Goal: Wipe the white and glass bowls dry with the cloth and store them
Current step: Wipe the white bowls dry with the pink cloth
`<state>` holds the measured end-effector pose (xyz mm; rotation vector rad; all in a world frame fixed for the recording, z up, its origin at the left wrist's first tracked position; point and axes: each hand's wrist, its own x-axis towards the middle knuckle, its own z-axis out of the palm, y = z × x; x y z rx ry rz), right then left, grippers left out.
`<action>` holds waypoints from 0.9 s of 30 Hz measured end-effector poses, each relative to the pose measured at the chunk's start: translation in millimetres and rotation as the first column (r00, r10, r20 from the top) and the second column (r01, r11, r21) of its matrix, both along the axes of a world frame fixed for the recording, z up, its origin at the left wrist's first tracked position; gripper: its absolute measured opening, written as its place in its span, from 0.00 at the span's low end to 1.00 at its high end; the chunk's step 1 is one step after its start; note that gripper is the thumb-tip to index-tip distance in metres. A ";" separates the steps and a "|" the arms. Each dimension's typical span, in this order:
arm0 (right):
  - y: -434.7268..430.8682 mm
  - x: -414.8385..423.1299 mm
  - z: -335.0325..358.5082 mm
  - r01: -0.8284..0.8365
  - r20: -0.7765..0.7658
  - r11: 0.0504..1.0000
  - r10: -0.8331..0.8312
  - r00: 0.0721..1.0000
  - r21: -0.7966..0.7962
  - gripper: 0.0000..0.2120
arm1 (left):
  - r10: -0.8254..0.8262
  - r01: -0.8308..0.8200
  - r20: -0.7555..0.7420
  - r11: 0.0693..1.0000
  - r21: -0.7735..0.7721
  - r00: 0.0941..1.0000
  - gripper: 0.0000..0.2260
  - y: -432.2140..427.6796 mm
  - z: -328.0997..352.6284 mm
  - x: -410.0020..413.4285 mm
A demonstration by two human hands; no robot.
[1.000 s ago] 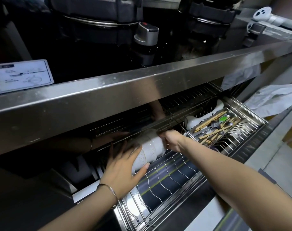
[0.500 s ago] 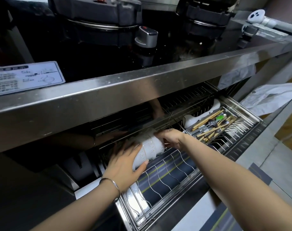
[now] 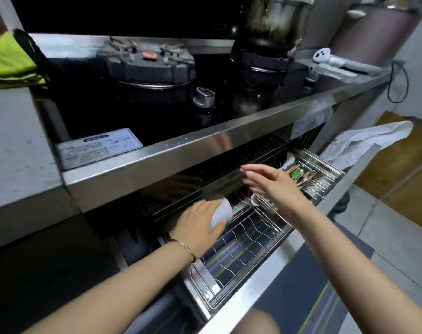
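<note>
My left hand grips the white bowl, tipped on its side at the back of the pulled-out wire rack, with my thumb against its wall. My right hand hangs above the rack, fingers straight, holding nothing. Just beyond it lies the cutlery tray. A bracelet circles my left wrist. A blackened pot stands on the hob above the steel counter edge.

Counter lip over rack — v. tight

Shiny steel wire rack, matt white bowl
</note>
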<state>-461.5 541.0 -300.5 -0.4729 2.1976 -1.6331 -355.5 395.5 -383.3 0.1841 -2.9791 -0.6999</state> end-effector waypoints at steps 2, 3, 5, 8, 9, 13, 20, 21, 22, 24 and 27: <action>-1.5 27.5 35.6 -0.021 -0.054 0.994 0.015 0.998 -0.110 0.09 | -0.070 0.069 -0.072 0.997 -0.024 0.995 0.22 2.5 42.8 17.6; -5.2 38.9 51.0 -0.039 -0.077 0.989 0.028 0.997 -0.146 0.09 | -0.100 0.096 -0.087 0.994 -0.048 0.991 0.22 2.6 63.4 28.9; -19.5 62.4 81.7 -0.089 -0.125 0.976 0.065 0.990 -0.196 0.09 | -0.145 0.130 -0.132 0.984 -0.121 0.981 0.24 -3.5 104.7 58.4; -54.2 92.3 115.2 -0.201 -0.171 0.959 0.167 0.971 -0.202 0.08 | -0.165 0.107 -0.296 0.973 -0.202 0.941 0.24 -26.5 155.2 108.0; -68.2 100.8 123.5 -0.245 -0.178 0.950 0.212 0.961 -0.192 0.08 | -0.151 0.081 -0.347 0.974 -0.210 0.926 0.23 -37.6 169.0 123.4; -127.7 133.7 142.6 -0.369 -0.192 0.920 0.342 0.920 -0.129 0.08 | -0.021 -0.105 -0.481 0.967 -0.234 0.877 0.17 -99.8 206.6 177.2; -231.2 189.6 142.7 -0.523 -0.361 0.830 0.556 0.749 0.195 0.11 | 0.455 -0.499 -0.225 0.842 -0.207 0.861 0.20 -232.4 217.5 235.0; -241.1 193.5 142.5 -0.511 -0.358 0.820 0.573 0.738 0.259 0.13 | 0.490 -0.518 -0.173 0.829 -0.211 0.854 0.21 -244.1 212.9 238.1; -250.1 195.3 141.2 -0.492 -0.355 0.809 0.584 0.730 0.320 0.15 | 0.517 -0.533 -0.128 0.820 -0.210 0.846 0.22 -253.7 207.6 240.1; -266.0 197.1 139.3 -0.445 -0.354 0.771 0.616 0.704 0.455 0.20 | 0.542 -0.548 -0.086 0.817 -0.179 0.836 0.19 -264.6 202.2 244.0; -280.7 196.7 136.1 -0.386 -0.366 0.734 0.636 0.679 0.558 0.16 | 0.494 -0.495 -0.120 0.868 0.022 0.861 0.07 -270.8 203.9 250.0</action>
